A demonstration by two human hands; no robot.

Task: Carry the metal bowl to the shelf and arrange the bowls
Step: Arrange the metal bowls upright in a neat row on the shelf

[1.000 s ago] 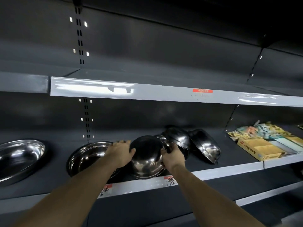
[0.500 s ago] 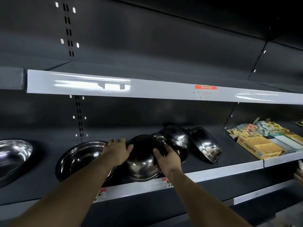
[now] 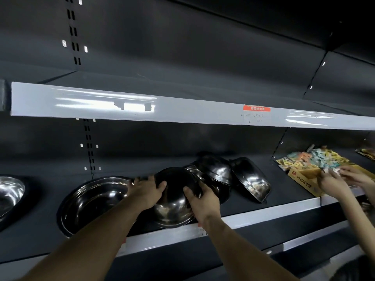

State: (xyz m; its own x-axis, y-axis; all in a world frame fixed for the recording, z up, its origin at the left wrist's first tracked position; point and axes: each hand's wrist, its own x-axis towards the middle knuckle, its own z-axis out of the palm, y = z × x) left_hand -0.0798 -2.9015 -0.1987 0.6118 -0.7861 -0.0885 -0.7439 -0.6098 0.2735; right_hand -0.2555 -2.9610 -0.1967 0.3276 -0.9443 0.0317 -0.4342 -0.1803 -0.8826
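A shiny metal bowl [image 3: 174, 201] stands tilted on its rim at the front of the dark shelf [image 3: 253, 214], its outside toward me. My left hand [image 3: 145, 192] grips its left side and my right hand [image 3: 202, 199] grips its right side. Behind it to the right, more metal bowls [image 3: 218, 173] lean overlapped in a row, ending with one tilted bowl [image 3: 251, 179]. A wide shallow metal basin [image 3: 91, 201] lies open side up just left of my left hand.
Another basin [image 3: 10, 192] sits at the far left. At the right, another person's hands [image 3: 345, 179] reach into a yellow box [image 3: 306, 179] among colourful packets [image 3: 312, 159]. A grey upper shelf edge [image 3: 182, 110] with a red price tag [image 3: 256, 108] runs overhead.
My hands have stayed on the bowl, tilting it slightly. The view has shifted left and up a little. Another person's hands have come into view at the right by the yellow box.
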